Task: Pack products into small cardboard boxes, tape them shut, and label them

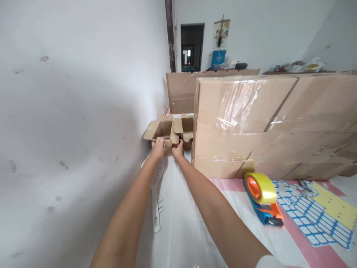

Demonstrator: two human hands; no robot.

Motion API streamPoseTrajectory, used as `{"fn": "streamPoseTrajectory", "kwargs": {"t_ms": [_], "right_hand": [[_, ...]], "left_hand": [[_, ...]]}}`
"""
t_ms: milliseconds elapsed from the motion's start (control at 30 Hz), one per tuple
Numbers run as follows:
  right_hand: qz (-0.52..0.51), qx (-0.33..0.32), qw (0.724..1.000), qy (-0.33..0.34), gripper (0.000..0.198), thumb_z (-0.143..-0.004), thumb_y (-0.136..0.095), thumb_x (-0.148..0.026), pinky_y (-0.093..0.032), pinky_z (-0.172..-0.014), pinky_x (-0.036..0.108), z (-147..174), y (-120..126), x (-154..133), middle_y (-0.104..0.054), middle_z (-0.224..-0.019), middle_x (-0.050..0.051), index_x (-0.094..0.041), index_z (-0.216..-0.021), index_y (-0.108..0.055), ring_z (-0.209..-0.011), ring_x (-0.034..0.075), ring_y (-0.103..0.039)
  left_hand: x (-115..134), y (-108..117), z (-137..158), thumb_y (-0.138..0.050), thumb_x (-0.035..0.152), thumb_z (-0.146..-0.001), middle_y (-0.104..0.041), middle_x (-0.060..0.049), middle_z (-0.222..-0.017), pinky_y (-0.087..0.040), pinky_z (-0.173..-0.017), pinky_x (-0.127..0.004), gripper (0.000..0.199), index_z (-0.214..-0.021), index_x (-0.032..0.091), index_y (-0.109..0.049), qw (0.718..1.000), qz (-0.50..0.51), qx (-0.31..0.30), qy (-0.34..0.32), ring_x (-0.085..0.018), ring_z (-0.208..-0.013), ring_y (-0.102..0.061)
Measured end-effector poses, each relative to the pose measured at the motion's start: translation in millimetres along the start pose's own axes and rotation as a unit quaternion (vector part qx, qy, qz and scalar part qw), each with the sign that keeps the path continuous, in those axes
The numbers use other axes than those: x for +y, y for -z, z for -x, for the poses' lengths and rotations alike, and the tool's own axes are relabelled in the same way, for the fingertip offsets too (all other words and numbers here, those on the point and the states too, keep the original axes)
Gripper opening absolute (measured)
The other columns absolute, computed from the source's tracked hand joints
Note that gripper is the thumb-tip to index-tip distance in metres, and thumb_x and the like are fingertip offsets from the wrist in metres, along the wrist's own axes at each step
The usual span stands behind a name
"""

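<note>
Two small open cardboard boxes stand side by side at the far end of the bed-like surface, their flaps up. My left hand (158, 146) is closed over the front edge of the left cardboard box (168, 148). My right hand (178, 149) is closed at the gap between the boxes, by a small yellow and dark thing (175, 144) mostly hidden by the fingers. The right cardboard box (187, 125) touches the big stack beside it. Below my left hand lies a white perforated paddle (156, 197), partly covered by my forearm.
A taped wall of large cardboard boxes (223, 145) rises on the right. The white wall (69, 111) closes off the left. In front of the stack lie a tape dispenser (263, 199) with yellow tape and blue-and-white label sheets (309, 216). Behind stands a flat cardboard panel (181, 91).
</note>
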State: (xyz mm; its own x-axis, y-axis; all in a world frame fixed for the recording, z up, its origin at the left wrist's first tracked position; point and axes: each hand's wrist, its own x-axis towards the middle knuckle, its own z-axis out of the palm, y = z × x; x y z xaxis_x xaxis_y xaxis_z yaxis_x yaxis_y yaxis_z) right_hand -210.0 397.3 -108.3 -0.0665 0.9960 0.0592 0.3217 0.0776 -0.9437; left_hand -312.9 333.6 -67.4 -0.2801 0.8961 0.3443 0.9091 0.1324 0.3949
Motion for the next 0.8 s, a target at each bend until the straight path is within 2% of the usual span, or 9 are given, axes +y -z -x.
{"fn": "streamPoseTrajectory", "kwargs": {"t_ms": [133, 267, 367, 467, 533, 600, 667, 733, 800], "right_hand": [[-0.074, -0.026, 0.996, 0.039, 0.069, -0.087, -0.053, -0.006, -0.052, -0.102, 0.029, 33, 10, -7, -0.065, -0.141, 0.010, -0.017, -0.153, -0.040, -0.123, 0.018, -0.064], [-0.130, -0.059, 0.986, 0.089, 0.068, -0.088, -0.053, -0.012, -0.053, -0.102, 0.030, 74, 32, -39, -0.069, -0.134, 0.008, -0.017, -0.155, -0.042, -0.120, 0.018, -0.064], [-0.158, -0.097, 0.976, 0.116, 0.070, -0.088, -0.053, -0.013, -0.059, -0.093, 0.031, 117, 62, -63, -0.074, -0.119, 0.004, -0.021, -0.157, -0.044, -0.103, 0.018, -0.070], [-0.194, -0.163, 0.954, 0.160, 0.071, -0.089, -0.052, -0.013, -0.061, -0.089, 0.035, 176, 102, -71, -0.076, -0.116, 0.005, -0.022, -0.159, -0.044, -0.093, 0.019, -0.073], [-0.215, -0.189, 0.940, 0.187, 0.070, -0.089, -0.052, -0.014, -0.060, -0.094, 0.037, 222, 133, -64, -0.072, -0.130, 0.009, -0.022, -0.158, -0.046, -0.106, 0.022, -0.073], [-0.223, -0.182, 0.939, 0.189, 0.068, -0.088, -0.053, -0.015, -0.058, -0.101, 0.038, 268, 169, -48, -0.059, -0.151, 0.012, -0.021, -0.156, -0.050, -0.129, 0.026, -0.065], [-0.208, -0.171, 0.950, 0.159, 0.067, -0.089, -0.052, -0.016, -0.057, -0.103, 0.039, 310, 211, -25, -0.048, -0.160, 0.012, -0.022, -0.156, -0.049, -0.143, 0.027, -0.054], [-0.171, -0.165, 0.964, 0.121, 0.069, -0.089, -0.054, -0.017, -0.058, -0.100, 0.038, 348, 256, 2, -0.044, -0.163, 0.012, -0.025, -0.157, -0.047, -0.146, 0.029, -0.050], [-0.133, -0.185, 0.969, 0.093, 0.072, -0.087, -0.058, -0.018, -0.060, -0.097, 0.039, 382, 297, 32, -0.042, -0.163, 0.011, -0.030, -0.157, -0.047, -0.130, 0.029, -0.066]], "left_hand": [[20, 30, 13, -0.047, 0.021, -0.099, -0.057, -0.013, -0.143, -0.036, -0.113, -0.049, 0.018, -0.112, 0.018, -0.060, 0.999, 0.008, 0.035, -0.026, -0.028, -0.131, -0.053], [42, 93, 41, -0.042, 0.017, -0.097, -0.057, -0.014, -0.144, -0.033, -0.113, -0.051, 0.012, -0.096, 0.021, -0.054, 0.995, 0.005, 0.098, -0.031, -0.029, -0.134, -0.051], [63, 145, 86, -0.042, 0.022, -0.099, -0.057, -0.013, -0.143, -0.033, -0.113, -0.053, 0.010, -0.096, 0.022, -0.051, 0.989, -0.004, 0.142, -0.033, -0.030, -0.135, -0.049], [87, 178, 158, -0.042, 0.030, -0.100, -0.058, -0.011, -0.137, -0.033, -0.112, -0.055, 0.013, -0.096, 0.024, -0.052, 0.980, -0.002, 0.196, -0.044, -0.031, -0.133, -0.050], [103, 182, 214, -0.044, 0.036, -0.100, -0.060, -0.010, -0.129, -0.036, -0.110, -0.056, 0.016, -0.093, 0.025, -0.054, 0.971, 0.018, 0.236, -0.035, -0.032, -0.126, -0.053], [118, 173, 269, -0.048, 0.042, -0.099, -0.061, -0.010, -0.125, -0.043, -0.103, -0.053, 0.018, -0.093, 0.028, -0.057, 0.972, 0.047, 0.231, -0.021, -0.032, -0.123, -0.054], [128, 156, 316, -0.051, 0.042, -0.098, -0.060, -0.010, -0.127, -0.049, -0.098, -0.050, 0.016, -0.098, 0.030, -0.061, 0.978, 0.086, 0.189, -0.009, -0.032, -0.126, -0.053], [135, 139, 350, -0.052, 0.040, -0.098, -0.060, -0.010, -0.129, -0.053, -0.094, -0.047, 0.014, -0.103, 0.033, -0.063, 0.984, 0.128, 0.121, -0.011, -0.031, -0.127, -0.054], [140, 127, 370, -0.059, 0.040, -0.095, -0.062, -0.010, -0.127, -0.056, -0.092, -0.044, 0.012, -0.104, 0.033, -0.063, 0.984, 0.163, 0.048, -0.049, -0.030, -0.122, -0.059]]}}
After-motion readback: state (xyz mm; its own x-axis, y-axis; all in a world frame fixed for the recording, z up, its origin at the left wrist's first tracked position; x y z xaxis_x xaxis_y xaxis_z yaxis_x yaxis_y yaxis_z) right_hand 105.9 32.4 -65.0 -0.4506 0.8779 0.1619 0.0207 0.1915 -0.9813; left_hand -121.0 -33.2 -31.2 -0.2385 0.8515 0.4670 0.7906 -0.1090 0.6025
